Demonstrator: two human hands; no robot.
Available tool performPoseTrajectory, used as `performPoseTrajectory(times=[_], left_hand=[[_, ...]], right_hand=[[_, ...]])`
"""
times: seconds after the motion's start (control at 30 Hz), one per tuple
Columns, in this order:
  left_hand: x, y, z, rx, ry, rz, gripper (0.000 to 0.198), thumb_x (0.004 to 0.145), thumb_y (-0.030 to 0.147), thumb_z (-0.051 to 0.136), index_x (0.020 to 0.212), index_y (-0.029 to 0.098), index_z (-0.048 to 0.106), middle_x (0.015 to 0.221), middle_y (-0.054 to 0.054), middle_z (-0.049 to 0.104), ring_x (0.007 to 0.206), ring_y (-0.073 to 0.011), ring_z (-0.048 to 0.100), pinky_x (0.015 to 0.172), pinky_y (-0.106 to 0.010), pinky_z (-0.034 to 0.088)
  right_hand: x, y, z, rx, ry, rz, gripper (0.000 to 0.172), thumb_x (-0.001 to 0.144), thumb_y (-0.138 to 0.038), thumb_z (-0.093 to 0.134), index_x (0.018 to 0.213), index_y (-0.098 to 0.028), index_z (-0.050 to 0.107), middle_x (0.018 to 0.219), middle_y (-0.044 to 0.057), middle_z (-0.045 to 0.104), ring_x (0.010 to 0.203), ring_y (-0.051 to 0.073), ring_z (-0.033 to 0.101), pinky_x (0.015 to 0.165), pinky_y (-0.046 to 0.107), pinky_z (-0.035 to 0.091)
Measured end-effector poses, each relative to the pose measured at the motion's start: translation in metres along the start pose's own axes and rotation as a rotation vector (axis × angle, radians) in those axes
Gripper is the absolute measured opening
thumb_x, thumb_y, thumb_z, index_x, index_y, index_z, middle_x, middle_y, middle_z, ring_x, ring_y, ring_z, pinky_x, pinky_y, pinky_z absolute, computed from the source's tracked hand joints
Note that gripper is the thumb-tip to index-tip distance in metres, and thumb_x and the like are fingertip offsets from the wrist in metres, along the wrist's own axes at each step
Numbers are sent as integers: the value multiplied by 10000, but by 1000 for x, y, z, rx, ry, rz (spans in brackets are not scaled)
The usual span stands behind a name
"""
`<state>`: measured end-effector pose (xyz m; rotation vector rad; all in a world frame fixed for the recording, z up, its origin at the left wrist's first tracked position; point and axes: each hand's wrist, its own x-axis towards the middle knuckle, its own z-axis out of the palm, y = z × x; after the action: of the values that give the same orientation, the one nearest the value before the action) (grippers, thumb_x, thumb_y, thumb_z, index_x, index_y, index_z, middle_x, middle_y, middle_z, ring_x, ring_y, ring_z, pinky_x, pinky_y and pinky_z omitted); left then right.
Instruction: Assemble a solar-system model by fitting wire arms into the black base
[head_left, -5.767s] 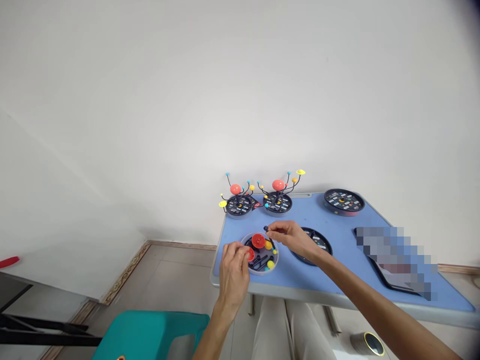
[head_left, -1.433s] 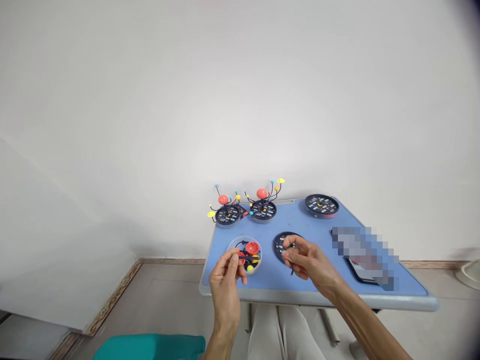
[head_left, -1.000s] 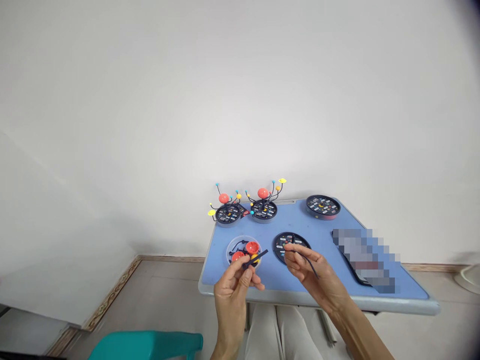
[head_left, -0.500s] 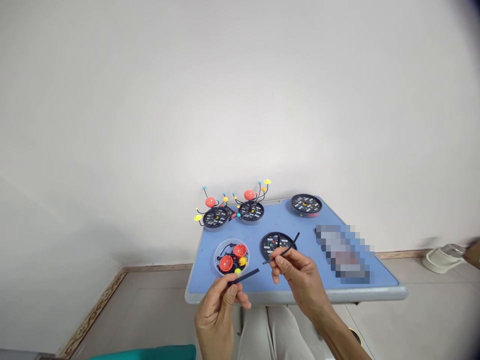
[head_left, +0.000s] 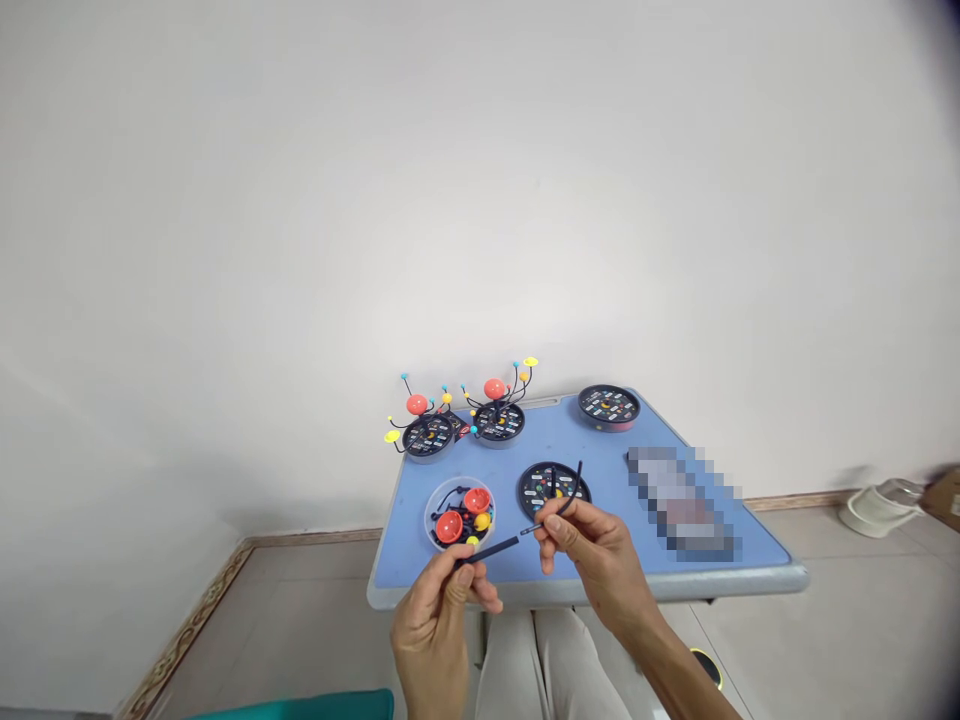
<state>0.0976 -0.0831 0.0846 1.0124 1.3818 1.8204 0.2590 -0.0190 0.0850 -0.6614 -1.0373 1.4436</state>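
My left hand (head_left: 435, 630) pinches a short black rod (head_left: 491, 550) that points up and to the right. My right hand (head_left: 592, 550) pinches a thin curved black arm (head_left: 570, 490), whose lower tip nearly meets the rod's end. Both hands hover over the front edge of the blue table (head_left: 600, 445). Behind the left hand sits a clear round tray (head_left: 459, 515) with red half-shells, yellow balls and black pieces. Behind the right hand lies a black round base (head_left: 536, 482) with coloured labels.
Two built models with orange balls on black arms (head_left: 424, 425) (head_left: 499, 410) stand at the table's back left. Another black base (head_left: 609, 405) lies at the back right, a blurred-out object (head_left: 682, 495) on the right. A teal stool (head_left: 300, 705) is at lower left.
The left hand took the black rod out of the tray and the right hand lifted the thin arm. Both pieces have since drawn together, tips almost touching.
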Motion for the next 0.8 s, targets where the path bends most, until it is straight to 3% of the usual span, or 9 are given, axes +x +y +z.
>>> performPoseTrajectory(times=[0.27,0.5,0.8], left_hand=[[-2,10,11,-56,97,-32,324,671,446,780,837,170,748,615,-3,692,471,-151,632,489,-266,572],[3,13,10,-44,148,-34,381,618,488,807,830,178,745,604,8,691,457,-144,623,456,-247,567],[13,12,3,-122,102,-102,380,603,459,827,830,166,743,605,4,668,477,-137,603,447,-249,549]], right_hand=[[2,-3,6,121,19,65,267,702,-391,802,717,-140,710,606,18,657,473,113,566,475,250,461],[3,-3,9,375,-1,310,322,622,-360,868,675,-107,676,554,11,614,434,57,479,395,173,372],[-1,7,8,655,-94,516,263,605,-227,888,705,-87,690,561,0,587,448,19,447,403,112,310]])
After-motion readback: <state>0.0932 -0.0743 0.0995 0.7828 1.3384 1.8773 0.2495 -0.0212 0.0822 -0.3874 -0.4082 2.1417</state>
